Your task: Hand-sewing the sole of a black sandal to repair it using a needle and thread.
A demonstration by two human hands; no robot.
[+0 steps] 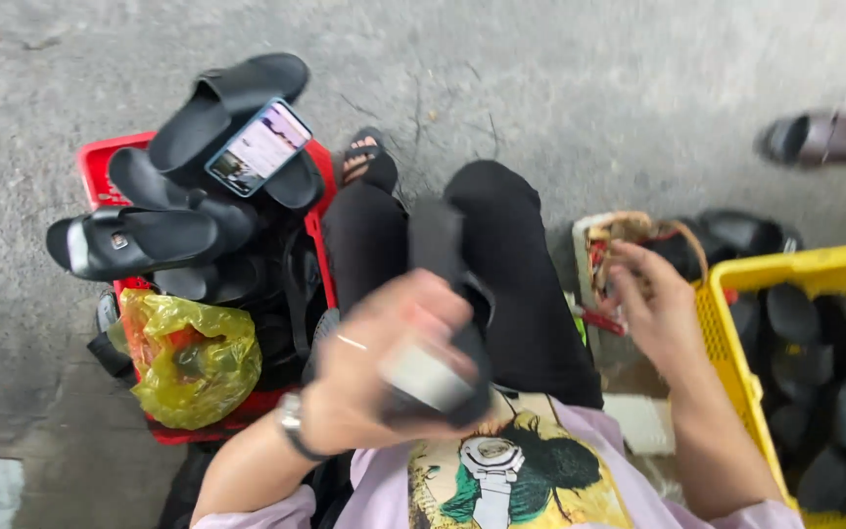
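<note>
My left hand (374,367) grips a black slide sandal (447,284) over my lap, with a pale tag or label on the part near my palm. A ring and a wristwatch show on that hand and arm. My right hand (653,309) reaches toward a small open box (619,245) of bits on the ground to my right, fingers bent; whether it holds anything is unclear because of blur. I sit with black trousers and one foot in a sandal (364,157) ahead.
A red crate (100,162) at left is heaped with black sandals, a phone (258,147) with a lit screen on top, and a yellow plastic bag (193,358). A yellow crate (727,338) at right holds more black sandals. A brown sandal (824,139) lies on the concrete.
</note>
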